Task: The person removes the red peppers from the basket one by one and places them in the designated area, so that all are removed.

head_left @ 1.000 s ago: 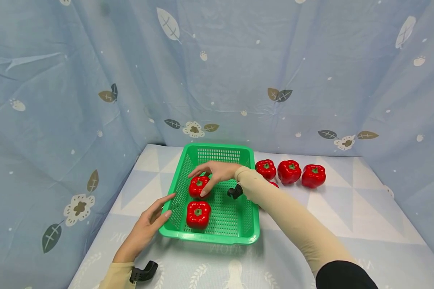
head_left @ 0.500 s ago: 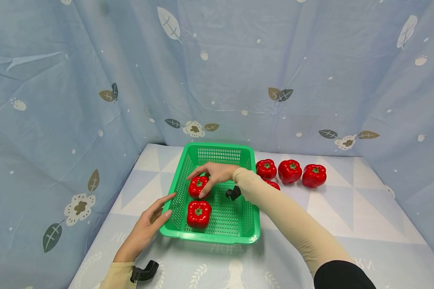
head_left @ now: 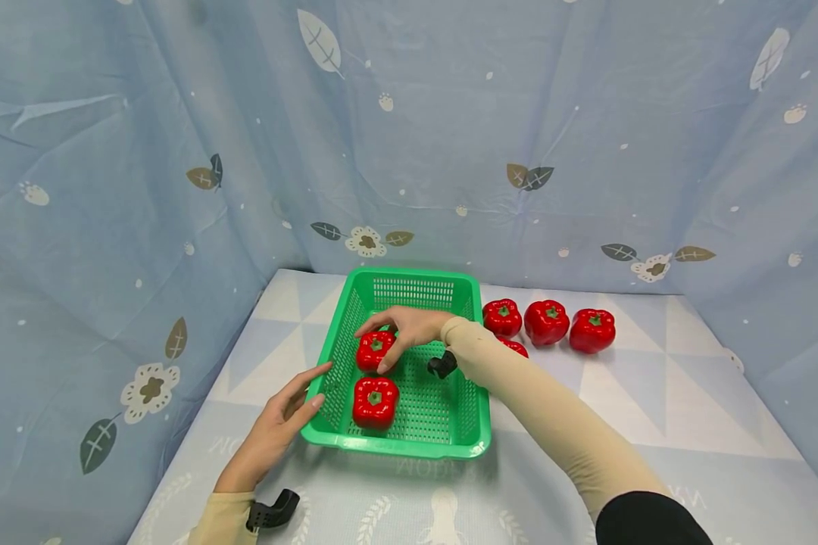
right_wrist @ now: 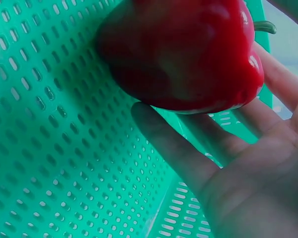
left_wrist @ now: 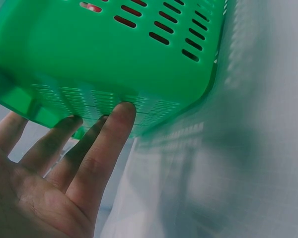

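Note:
Inside a green plastic basket [head_left: 416, 450] lie two red bell peppers. My right hand [head_left: 412, 327] reaches in from above and holds the farther bell pepper [head_left: 373, 351], thumb on the near side and fingers on the far side. In the right wrist view this bell pepper [right_wrist: 184, 54] sits close to the perforated basket floor, its green stem at the right. The nearer bell pepper [head_left: 375, 404] stands just in front of it, stem up. At the basket's left side is my left hand [head_left: 273, 428]; its extended fingers [left_wrist: 102, 148] touch the outer wall in the left wrist view.
Several more red bell peppers, such as the rightmost one [head_left: 591, 331], stand on the patterned tablecloth [head_left: 661, 393] right of the basket. One bell pepper [head_left: 514, 347] is partly covered by my right sleeve [head_left: 552, 416]. A blue curtain [head_left: 436, 136] hangs behind and at the sides.
My right forearm has shifted slightly, and more of the partly covered bell pepper shows beside it. Both hands, the basket and the bell peppers in it stay almost where they were.

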Demonstrator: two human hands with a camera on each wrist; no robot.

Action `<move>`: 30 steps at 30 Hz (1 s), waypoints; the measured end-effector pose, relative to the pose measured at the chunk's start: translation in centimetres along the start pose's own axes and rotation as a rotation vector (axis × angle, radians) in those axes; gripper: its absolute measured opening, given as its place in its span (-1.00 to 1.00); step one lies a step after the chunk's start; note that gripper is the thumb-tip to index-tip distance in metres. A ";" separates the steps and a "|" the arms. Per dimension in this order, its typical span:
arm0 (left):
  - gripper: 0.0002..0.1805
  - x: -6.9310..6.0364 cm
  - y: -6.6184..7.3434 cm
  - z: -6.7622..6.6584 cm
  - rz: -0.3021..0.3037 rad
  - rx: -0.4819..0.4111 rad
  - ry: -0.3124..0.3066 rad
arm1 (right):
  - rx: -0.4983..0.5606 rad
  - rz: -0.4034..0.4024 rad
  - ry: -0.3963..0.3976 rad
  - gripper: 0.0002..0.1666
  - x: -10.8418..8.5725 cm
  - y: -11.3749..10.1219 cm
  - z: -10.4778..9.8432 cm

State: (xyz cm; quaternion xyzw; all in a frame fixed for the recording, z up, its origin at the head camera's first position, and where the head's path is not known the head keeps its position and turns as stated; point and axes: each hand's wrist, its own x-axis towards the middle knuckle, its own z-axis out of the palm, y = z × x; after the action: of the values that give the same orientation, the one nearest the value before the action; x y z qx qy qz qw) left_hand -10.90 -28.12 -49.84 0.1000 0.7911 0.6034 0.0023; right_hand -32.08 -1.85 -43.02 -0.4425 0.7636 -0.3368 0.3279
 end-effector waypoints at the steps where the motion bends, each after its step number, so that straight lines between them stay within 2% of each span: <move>1: -0.43 0.0 0.0 0.0 0.005 0.000 -0.001 | 0.003 -0.002 0.000 -0.06 0.0 0.0 0.0; 9: -0.43 0.1 0.2 0.1 -0.009 0.011 -0.002 | -0.027 0.001 0.022 -0.04 -0.6 0.0 -0.3; 22: -0.43 0.0 0.4 0.2 -0.032 0.003 -0.004 | -0.067 -0.014 0.074 -0.08 -2.0 -1.4 -1.2; 30: -0.43 0.0 0.2 0.2 -0.038 0.012 -0.003 | -0.047 -0.090 0.087 -0.12 -3.6 -2.5 -1.8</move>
State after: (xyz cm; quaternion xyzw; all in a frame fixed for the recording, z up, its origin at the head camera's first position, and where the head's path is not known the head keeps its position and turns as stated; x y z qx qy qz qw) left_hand -10.85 -27.90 -49.67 0.0859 0.7964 0.5985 0.0145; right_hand -30.96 0.83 -39.34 -0.4690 0.7641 -0.3522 0.2685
